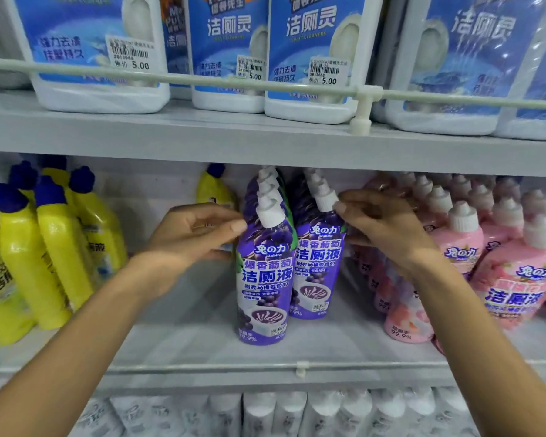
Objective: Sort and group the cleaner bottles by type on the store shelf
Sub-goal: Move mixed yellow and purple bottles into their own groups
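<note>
**Two hands on the purple rows**

Two front bottles are being handled on the middle shelf point(202, 342). The left hand point(196, 234) half closes on the shoulder of the front purple bottle point(264, 279), with the thumb tip against its left side just under the white cap point(270, 212) and the curled fingers lower down on the same side. The right hand point(382, 225) reaches in from the right to the neighbouring purple bottle point(317, 269). Its index fingertip touches that bottle's cap point(325, 200). The bottle hides the thumb, so it cannot be told whether this hand has closed on it.

The two purple bottles touch and stand near the middle of the shelf. Each heads a row of the same kind running back, and the left one stands further forward. They are slim bottles with angled necks, wrapped in glossy purple labels that show grapes and the name "Rabito".

The step in hand appears to be squaring the two rows. It is best done by holding low on the shoulders, not the caps, keeping the bottles upright, and sliding them so the rows behind do not topple.

Pink bottles point(511, 279) of the same shape crowd the right. Yellow bottles point(57, 247) with blue caps stand well apart on the left. One lone yellow bottle point(213, 190) stands at the back beside the purple rows and will probably need to join its group.
</note>
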The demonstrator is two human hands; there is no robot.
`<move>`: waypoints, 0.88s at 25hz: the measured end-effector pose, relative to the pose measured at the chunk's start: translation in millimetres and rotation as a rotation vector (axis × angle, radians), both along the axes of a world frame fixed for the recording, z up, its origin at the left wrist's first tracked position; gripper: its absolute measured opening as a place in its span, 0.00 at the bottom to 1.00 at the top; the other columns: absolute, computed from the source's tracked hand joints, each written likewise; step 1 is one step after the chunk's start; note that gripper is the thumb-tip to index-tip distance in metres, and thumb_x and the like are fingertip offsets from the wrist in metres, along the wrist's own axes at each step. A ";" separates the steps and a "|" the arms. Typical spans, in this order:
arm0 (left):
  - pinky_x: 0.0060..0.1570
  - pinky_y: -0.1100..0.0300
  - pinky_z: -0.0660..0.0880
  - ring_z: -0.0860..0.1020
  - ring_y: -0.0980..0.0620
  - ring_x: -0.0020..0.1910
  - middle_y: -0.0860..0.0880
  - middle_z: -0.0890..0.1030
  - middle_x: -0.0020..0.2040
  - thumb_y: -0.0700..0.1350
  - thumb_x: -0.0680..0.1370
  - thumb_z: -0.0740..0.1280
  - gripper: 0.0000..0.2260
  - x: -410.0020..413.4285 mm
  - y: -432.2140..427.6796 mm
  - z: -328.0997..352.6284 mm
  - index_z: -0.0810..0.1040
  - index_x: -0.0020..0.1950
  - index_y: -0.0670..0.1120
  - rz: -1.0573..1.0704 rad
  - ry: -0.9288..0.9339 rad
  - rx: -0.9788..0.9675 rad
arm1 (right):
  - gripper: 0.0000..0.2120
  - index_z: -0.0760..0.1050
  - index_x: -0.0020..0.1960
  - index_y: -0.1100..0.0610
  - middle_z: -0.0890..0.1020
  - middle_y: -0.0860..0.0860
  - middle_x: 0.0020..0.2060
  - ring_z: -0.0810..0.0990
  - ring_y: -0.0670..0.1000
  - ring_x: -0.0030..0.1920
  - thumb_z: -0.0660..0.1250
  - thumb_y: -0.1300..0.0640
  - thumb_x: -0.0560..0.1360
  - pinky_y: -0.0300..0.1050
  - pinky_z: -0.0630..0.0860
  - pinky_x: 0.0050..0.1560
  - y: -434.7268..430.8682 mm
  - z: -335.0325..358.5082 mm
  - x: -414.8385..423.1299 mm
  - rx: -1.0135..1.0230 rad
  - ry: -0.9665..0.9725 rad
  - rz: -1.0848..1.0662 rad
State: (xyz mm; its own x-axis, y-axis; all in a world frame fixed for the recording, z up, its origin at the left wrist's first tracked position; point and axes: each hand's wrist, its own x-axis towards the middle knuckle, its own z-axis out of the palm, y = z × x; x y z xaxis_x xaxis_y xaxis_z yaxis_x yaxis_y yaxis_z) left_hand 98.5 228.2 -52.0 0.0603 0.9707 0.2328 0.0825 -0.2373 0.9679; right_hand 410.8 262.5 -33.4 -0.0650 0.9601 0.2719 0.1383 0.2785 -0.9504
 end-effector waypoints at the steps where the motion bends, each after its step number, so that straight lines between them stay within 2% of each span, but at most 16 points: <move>1: 0.52 0.44 0.83 0.85 0.46 0.51 0.41 0.86 0.52 0.51 0.70 0.77 0.15 3.9 -7.3 -6.8 0.85 0.53 0.47 0.004 0.005 -0.003 | 0.09 0.82 0.56 0.57 0.85 0.53 0.46 0.85 0.46 0.40 0.72 0.54 0.78 0.43 0.82 0.35 -4.4 -7.0 -6.3 -0.009 0.012 -0.006; 3: 0.49 0.46 0.84 0.85 0.46 0.49 0.41 0.86 0.51 0.50 0.69 0.77 0.14 9.4 -14.8 -17.7 0.86 0.52 0.47 0.006 -0.021 0.008 | 0.13 0.81 0.59 0.60 0.85 0.55 0.46 0.84 0.46 0.38 0.70 0.53 0.79 0.42 0.81 0.32 -7.0 -16.5 -14.4 -0.005 0.039 -0.046; 6: 0.45 0.54 0.84 0.85 0.49 0.48 0.44 0.86 0.49 0.48 0.66 0.80 0.15 12.2 -23.1 -28.9 0.85 0.52 0.50 -0.037 -0.051 0.048 | 0.11 0.81 0.58 0.57 0.86 0.51 0.44 0.84 0.44 0.37 0.70 0.53 0.79 0.44 0.83 0.33 -6.8 -20.2 -15.5 0.001 0.074 -0.058; 10: 0.46 0.55 0.84 0.84 0.51 0.46 0.45 0.86 0.49 0.41 0.70 0.80 0.14 16.8 -27.0 -35.7 0.84 0.54 0.51 0.007 -0.029 0.071 | 0.05 0.82 0.53 0.54 0.86 0.45 0.37 0.82 0.42 0.32 0.71 0.54 0.79 0.39 0.80 0.30 -11.0 -22.9 -13.5 0.008 0.125 -0.052; 13: 0.45 0.56 0.84 0.85 0.52 0.47 0.46 0.86 0.49 0.41 0.70 0.79 0.15 17.4 -29.1 -35.5 0.84 0.56 0.50 0.020 -0.056 0.059 | 0.09 0.81 0.57 0.57 0.86 0.44 0.36 0.82 0.41 0.32 0.71 0.55 0.79 0.37 0.79 0.29 -14.6 -19.1 -14.7 0.006 0.130 -0.033; 15: 0.46 0.53 0.84 0.85 0.49 0.49 0.45 0.86 0.51 0.43 0.69 0.79 0.19 20.7 -34.1 -31.6 0.83 0.58 0.47 0.052 -0.065 0.029 | 0.14 0.80 0.61 0.63 0.86 0.48 0.38 0.82 0.41 0.32 0.71 0.57 0.79 0.38 0.79 0.30 -18.8 -14.1 -14.1 -0.021 0.130 -0.014; 17: 0.51 0.46 0.84 0.85 0.44 0.53 0.44 0.86 0.53 0.43 0.69 0.80 0.21 22.5 -39.6 -28.9 0.82 0.61 0.46 0.083 -0.073 -0.019 | 0.17 0.77 0.65 0.65 0.85 0.53 0.44 0.83 0.42 0.33 0.71 0.59 0.78 0.41 0.82 0.32 -24.0 -13.8 -10.0 -0.049 0.138 -0.006; 20: 0.51 0.47 0.84 0.85 0.44 0.56 0.44 0.86 0.56 0.39 0.70 0.79 0.24 16.5 -53.8 -30.4 0.80 0.65 0.46 0.098 -0.062 -0.059 | 0.21 0.74 0.69 0.63 0.83 0.54 0.51 0.84 0.40 0.39 0.72 0.62 0.78 0.38 0.83 0.37 -37.0 -25.7 2.9 -0.047 0.170 -0.047; 22: 0.52 0.46 0.84 0.84 0.44 0.57 0.44 0.85 0.58 0.38 0.69 0.78 0.26 9.2 -70.4 -39.6 0.79 0.67 0.45 0.120 -0.086 -0.094 | 0.24 0.73 0.71 0.60 0.82 0.54 0.57 0.84 0.43 0.48 0.73 0.60 0.77 0.39 0.82 0.44 -55.1 -44.0 13.1 -0.056 0.105 -0.080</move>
